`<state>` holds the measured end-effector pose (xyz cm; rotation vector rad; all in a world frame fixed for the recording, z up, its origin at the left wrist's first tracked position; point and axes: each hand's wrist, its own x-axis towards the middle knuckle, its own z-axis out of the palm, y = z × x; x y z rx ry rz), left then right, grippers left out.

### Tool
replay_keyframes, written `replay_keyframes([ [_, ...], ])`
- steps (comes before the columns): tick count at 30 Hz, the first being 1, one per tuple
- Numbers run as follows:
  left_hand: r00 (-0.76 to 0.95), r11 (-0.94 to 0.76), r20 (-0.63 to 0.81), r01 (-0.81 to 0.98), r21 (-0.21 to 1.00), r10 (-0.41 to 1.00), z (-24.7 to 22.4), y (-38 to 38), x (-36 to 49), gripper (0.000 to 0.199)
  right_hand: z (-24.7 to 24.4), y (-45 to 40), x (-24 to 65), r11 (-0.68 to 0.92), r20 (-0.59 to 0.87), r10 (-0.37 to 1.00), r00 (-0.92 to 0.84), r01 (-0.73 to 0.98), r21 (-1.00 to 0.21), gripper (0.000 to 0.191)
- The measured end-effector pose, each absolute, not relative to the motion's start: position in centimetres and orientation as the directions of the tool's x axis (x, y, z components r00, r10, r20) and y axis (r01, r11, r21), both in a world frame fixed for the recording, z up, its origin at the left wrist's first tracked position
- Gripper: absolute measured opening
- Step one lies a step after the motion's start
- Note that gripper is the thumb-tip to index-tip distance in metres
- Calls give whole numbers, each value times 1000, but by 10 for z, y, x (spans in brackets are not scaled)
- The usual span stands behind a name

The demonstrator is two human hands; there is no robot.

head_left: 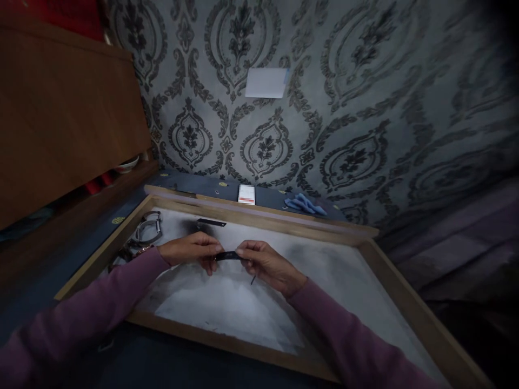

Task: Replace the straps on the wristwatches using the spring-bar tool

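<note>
Both hands meet above the white floor of a shallow wooden-framed tray (227,329), with a short, dark, slightly curved strap (227,255) stretched between them; it looks like a black watch strap. My left hand (197,251) pinches its left end. The other end sits between the thumb and fingers of my right hand (265,263). A thin dark piece (253,280) sticks out below the right fingers; whether it belongs to the strap I cannot tell. Beyond my left hand lies a flat black strip (211,222) with a small hole at one end.
Wristwatches (149,229) rest along the tray's left side, partly behind my left forearm. Past the far rim are a small white-and-red card or box (246,194) and a crumpled blue cloth (305,204). A wooden cabinet (68,108) stands left; a patterned wall (267,135) rises behind.
</note>
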<state>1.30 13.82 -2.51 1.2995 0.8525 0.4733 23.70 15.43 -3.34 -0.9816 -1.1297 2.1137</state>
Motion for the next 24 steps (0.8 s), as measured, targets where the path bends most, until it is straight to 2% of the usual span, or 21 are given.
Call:
replay_keyframes([
  [4, 676, 184, -274, 204, 962, 684, -22, 138, 22, 45, -32, 149, 235, -520, -333, 717, -612, -152, -840, 34],
  [10, 660, 94, -202, 195, 976, 723, -12, 136, 27, 39, -23, 148, 240, -533, -229, 711, -665, -297, -792, 25],
  [13, 655, 27, -152, 196, 980, 740, -8, 135, 25, 39, -17, 147, 243, -512, -173, 703, -689, -322, -797, 31],
  [19, 604, 68, -185, 211, 975, 775, -10, 133, 25, 42, -19, 144, 242, -369, -94, 718, -689, -264, -891, 37],
  [24, 607, -3, -190, 302, 953, 772, -19, 135, 23, 39, -37, 143, 236, -200, -68, 750, -658, -128, -971, 28],
])
